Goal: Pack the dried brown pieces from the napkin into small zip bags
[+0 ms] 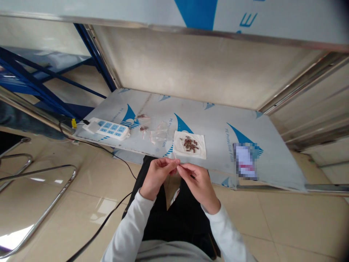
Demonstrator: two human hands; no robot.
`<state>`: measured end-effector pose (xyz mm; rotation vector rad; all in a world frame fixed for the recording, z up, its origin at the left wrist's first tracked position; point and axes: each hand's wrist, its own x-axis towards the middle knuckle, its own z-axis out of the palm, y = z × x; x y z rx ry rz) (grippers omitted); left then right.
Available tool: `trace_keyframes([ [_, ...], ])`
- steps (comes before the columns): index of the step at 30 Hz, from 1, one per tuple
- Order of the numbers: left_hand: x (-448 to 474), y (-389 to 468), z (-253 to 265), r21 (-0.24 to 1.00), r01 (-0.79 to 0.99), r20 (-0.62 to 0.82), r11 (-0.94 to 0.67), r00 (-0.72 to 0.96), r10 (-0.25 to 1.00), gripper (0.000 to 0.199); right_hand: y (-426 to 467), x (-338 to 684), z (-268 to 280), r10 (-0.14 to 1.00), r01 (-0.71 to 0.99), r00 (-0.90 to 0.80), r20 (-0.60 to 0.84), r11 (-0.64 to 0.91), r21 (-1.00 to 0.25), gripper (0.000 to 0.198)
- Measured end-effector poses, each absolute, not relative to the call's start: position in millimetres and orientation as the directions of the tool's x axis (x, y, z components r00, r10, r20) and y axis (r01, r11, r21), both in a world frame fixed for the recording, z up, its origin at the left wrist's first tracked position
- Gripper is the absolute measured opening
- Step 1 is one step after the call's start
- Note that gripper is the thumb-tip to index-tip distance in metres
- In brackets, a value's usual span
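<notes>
My left hand point(159, 176) and my right hand point(198, 185) meet over my lap, just off the front edge of the table. Both are closed in a pinch, thumbs and fingertips together. Whatever lies between the fingertips is too small to make out. Beyond them on the table, a white tissue-like sheet point(178, 151) bears a loose heap of small brown pieces point(190, 144). To its left lie clear plastic bags point(159, 134), apparently without contents. Small clear bags with brown bits inside, one nearer point(143, 129) and one farther point(142, 116), rest beside them.
A white power strip point(113, 130) with a plug in it lies on the table's left, its black cable point(105, 145) trailing down. A blurred-out flat object point(245, 162) sits at the right. An upper shelf point(152, 12) overhangs the table. Metal chair legs point(54, 200) stand at left.
</notes>
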<state>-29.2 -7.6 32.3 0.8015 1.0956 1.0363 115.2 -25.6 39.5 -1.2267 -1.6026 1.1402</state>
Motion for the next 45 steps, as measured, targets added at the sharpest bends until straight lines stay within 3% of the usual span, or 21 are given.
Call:
trace_keyframes([
  [2,-28.2,-8.2,31.7,0.926,-0.211,-0.281,0.312,0.165,0.945,0.035,-24.8,120.5,37.9,0.969,0.240,-0.246,0.037,0.098,-0.966,0.026],
  [4,-26.3,-11.2,30.5,0.953,-0.110,-0.263,0.283,0.166,0.950,0.037,-26.1,123.3,34.7,0.979,0.359,-0.194,0.058,0.126,-0.925,0.027],
  [8,-19.4,-22.1,33.5,0.930,0.309,-0.215,0.200,0.014,0.977,0.033,-32.7,124.8,25.9,0.956,0.694,0.087,0.280,0.144,-0.706,0.020],
  [10,-15.6,-26.5,39.9,0.880,0.441,-0.186,0.176,-0.022,0.982,0.032,-36.3,128.0,23.0,0.916,0.720,0.177,0.359,0.128,-0.682,0.017],
  [12,-12.5,-27.5,47.9,0.880,0.452,-0.157,0.149,-0.020,0.987,0.028,-38.9,134.3,21.8,0.922,0.628,0.157,0.354,0.184,-0.756,0.009],
  [13,-11.2,-26.6,51.6,0.896,0.422,-0.154,0.139,0.001,0.988,0.026,-39.4,138.4,21.6,0.938,0.546,0.100,0.333,0.228,-0.806,0.020],
  [16,-7.2,-20.3,60.2,0.942,0.304,-0.193,0.140,0.151,0.970,0.020,-36.3,151.8,21.2,0.955,0.298,-0.166,0.248,0.288,-0.910,0.095],
  [17,-5.4,-17.7,62.3,0.946,0.290,-0.208,0.144,0.204,0.957,0.020,-33.8,155.7,20.9,0.945,0.257,-0.244,0.219,0.281,-0.925,0.109],
  [18,-3.2,-15.2,64.4,0.944,0.300,-0.217,0.139,0.245,0.945,0.020,-31.0,159.0,20.4,0.934,0.234,-0.302,0.191,0.267,-0.935,0.109],
  [24,9.2,-1.7,78.3,0.806,0.591,-0.135,-0.008,0.196,0.971,0.027,-19.4,165.3,17.7,0.948,0.112,-0.293,0.121,0.160,-0.981,0.048],
  [27,5.0,3.3,79.2,0.759,0.650,-0.078,-0.042,0.154,0.985,0.028,-11.6,170.5,14.6,0.963,0.123,-0.239,0.128,0.160,-0.979,0.038],
  [29,-4.6,3.2,73.8,0.777,0.629,-0.064,-0.021,0.111,0.992,0.033,2.7,179.6,12.4,0.968,0.244,-0.221,0.117,0.171,-0.955,0.039],
  [31,-18.1,-0.2,63.6,0.811,0.584,-0.086,0.039,0.053,0.995,0.042,25.9,191.3,11.6,0.972,0.442,-0.213,0.102,0.189,-0.877,0.040],
  [33,-31.8,-5.9,50.4,0.835,0.541,-0.122,0.098,0.007,0.993,0.047,55.1,201.0,13.6,0.969,0.670,-0.234,0.081,0.221,-0.709,0.039],
  [36,-46.3,-14.3,31.8,0.844,0.519,-0.156,0.136,-0.006,0.988,0.048,98.2,201.7,20.8,0.938,0.924,-0.337,-0.076,0.315,-0.216,0.035],
  [38,-51.3,-17.4,24.3,0.840,0.521,-0.170,0.149,-0.008,0.985,0.047,119.5,191.7,25.6,0.911,0.921,-0.370,-0.184,0.385,0.055,0.034],
  [39,-53.1,-18.0,22.3,0.840,0.520,-0.175,0.156,-0.013,0.985,0.047,127.0,184.7,27.2,0.899,0.902,-0.381,-0.217,0.413,0.128,0.032],
  [45,-69.2,-17.5,22.5,0.856,0.473,-0.194,0.208,-0.079,0.978,0.046,141.5,144.0,28.7,0.848,0.800,-0.436,-0.301,0.519,0.302,0.022],
])
